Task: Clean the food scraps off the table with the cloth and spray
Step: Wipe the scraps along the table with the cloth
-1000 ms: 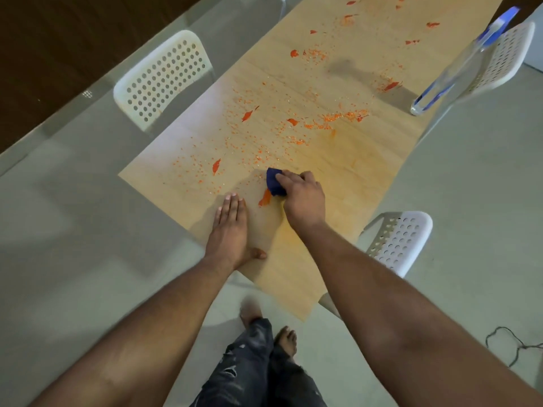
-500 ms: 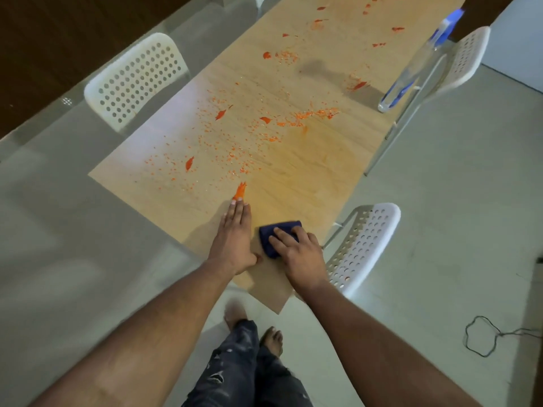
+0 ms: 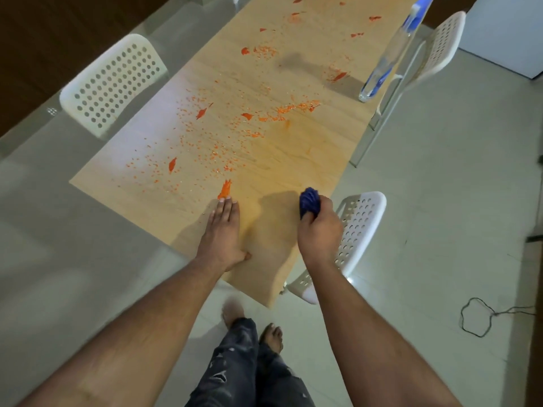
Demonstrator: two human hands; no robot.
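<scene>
Right hand [image 3: 318, 227] grips bunched blue cloth [image 3: 308, 201] above tabletop [image 3: 293, 160]; left hand [image 3: 221, 230] flat, fingers straight. Near strip looks wiped; orange scraps [image 3: 223, 142] cover most. Spray bottle [image 3: 388, 57] untouched.

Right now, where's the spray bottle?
In the head view, the spray bottle stands at the table's far right edge, beside the far white chair, well beyond the right hand holding the cloth.
</scene>
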